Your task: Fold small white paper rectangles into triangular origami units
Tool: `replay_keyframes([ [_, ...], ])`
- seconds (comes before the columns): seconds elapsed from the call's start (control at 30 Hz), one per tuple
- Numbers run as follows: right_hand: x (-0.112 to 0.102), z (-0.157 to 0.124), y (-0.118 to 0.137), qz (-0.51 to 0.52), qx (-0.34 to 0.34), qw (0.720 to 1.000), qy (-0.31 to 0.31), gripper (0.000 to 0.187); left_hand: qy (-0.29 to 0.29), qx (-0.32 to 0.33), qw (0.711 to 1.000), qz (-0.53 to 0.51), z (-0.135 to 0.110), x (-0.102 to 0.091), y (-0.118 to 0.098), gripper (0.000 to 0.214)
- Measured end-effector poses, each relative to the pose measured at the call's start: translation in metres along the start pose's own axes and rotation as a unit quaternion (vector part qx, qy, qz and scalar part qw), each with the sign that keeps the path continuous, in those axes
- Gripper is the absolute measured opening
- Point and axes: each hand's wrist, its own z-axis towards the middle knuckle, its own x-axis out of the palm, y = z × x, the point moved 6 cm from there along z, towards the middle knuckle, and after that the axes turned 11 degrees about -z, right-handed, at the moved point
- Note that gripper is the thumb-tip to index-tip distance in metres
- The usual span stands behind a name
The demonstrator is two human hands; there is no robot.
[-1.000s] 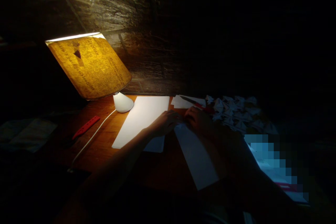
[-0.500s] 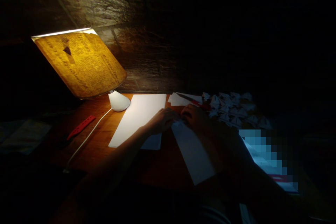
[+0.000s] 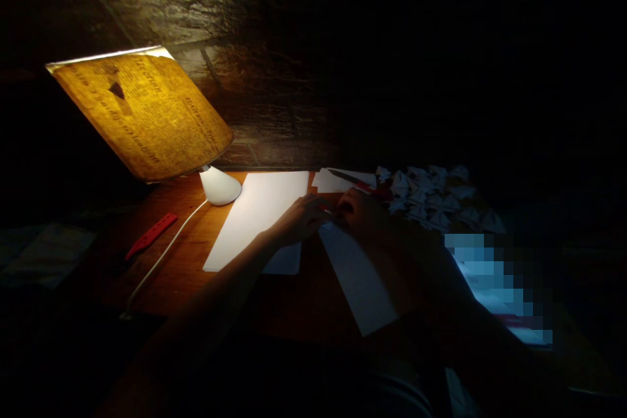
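Note:
A long white paper strip (image 3: 360, 277) lies on the wooden table (image 3: 196, 261), running from its far end toward me. My left hand (image 3: 300, 217) and my right hand (image 3: 363, 214) meet at the strip's far end, fingers bent and pinched on the paper's corner. The room is dark, so the fingertips are hard to make out. A larger white sheet (image 3: 257, 215) lies just left of my left hand.
A lit lamp with a yellow printed shade (image 3: 142, 114) and white base (image 3: 219, 186) stands at the back left, its cord (image 3: 161, 258) trailing forward. A red strip-like tool (image 3: 151, 235) lies left. Several folded white paper pieces (image 3: 431, 199) and red-handled scissors (image 3: 362, 186) sit behind my hands.
The view has drifted slightly, shifting everything left and up. My hands stay at the strip's far end, working it with small finger movements.

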Motion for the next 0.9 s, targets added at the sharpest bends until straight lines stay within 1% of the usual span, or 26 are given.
replay_keyframes([
  [0.17, 0.0018, 0.0000, -0.0035, 0.023, 0.021, 1.000, 0.002, 0.007, 0.007, -0.008, 1.000, -0.002, 0.0001, -0.0012, -0.0013, 0.018],
  [0.37, 0.0017, 0.0008, -0.0064, 0.041, 0.007, 0.999, 0.000, 0.013, 0.008, -0.002, 1.000, -0.021, -0.0003, 0.0016, 0.0014, 0.019],
  [0.5, 0.0018, 0.0012, -0.0071, 0.042, 0.003, 0.999, 0.000, 0.011, -0.001, -0.001, 1.000, -0.017, -0.0008, 0.0024, 0.0037, 0.020],
  [0.63, 0.0027, 0.0013, -0.0072, 0.042, -0.002, 0.999, -0.003, 0.011, 0.010, 0.009, 1.000, -0.014, -0.0008, 0.0021, 0.0011, 0.026],
  [0.77, 0.0039, 0.0015, -0.0079, 0.040, 0.010, 0.999, -0.003, 0.011, 0.014, 0.010, 1.000, -0.001, -0.0007, 0.0008, -0.0001, 0.030],
  [0.9, 0.0043, 0.0023, -0.0085, 0.034, 0.018, 0.999, -0.004, 0.010, 0.021, -0.004, 1.000, 0.001, -0.0004, 0.0022, 0.0048, 0.029],
])
